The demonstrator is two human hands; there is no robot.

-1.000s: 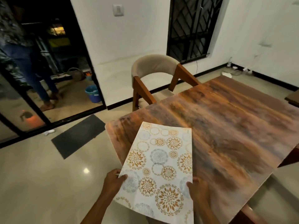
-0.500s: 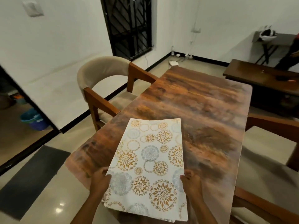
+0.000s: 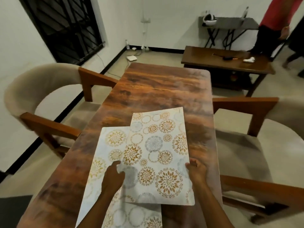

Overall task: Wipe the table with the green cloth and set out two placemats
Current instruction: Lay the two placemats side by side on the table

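The upper mat point(image 3: 161, 153) lay slanted across the near end of the table point(image 3: 164, 86), its right edge close to the table's right edge. It overlapped the lower mat point(image 3: 105, 145), which sat flat to the left and ran off the bottom of the view. Both were pale, printed with gold and grey flower rounds.

My right hand point(image 3: 196, 170) gripped the upper mat's right edge, thumb on top and fingers beneath. The mat's near edge cast a shadow on the lower mat. My left hand point(image 3: 113, 176) rested on the lower mat with the forefinger stretched out along the upper mat's left edge. I could not tell through the blur whether it pinched that edge.

A padded chair point(image 3: 41, 89) stood at the table's left side and another point(image 3: 263, 145) at its right. Beyond the far end stood a dark side table point(image 3: 227, 63) with small things on it, and a person in red point(image 3: 276, 12) stood past it. A barred window point(image 3: 65, 27) filled the wall at the far left.
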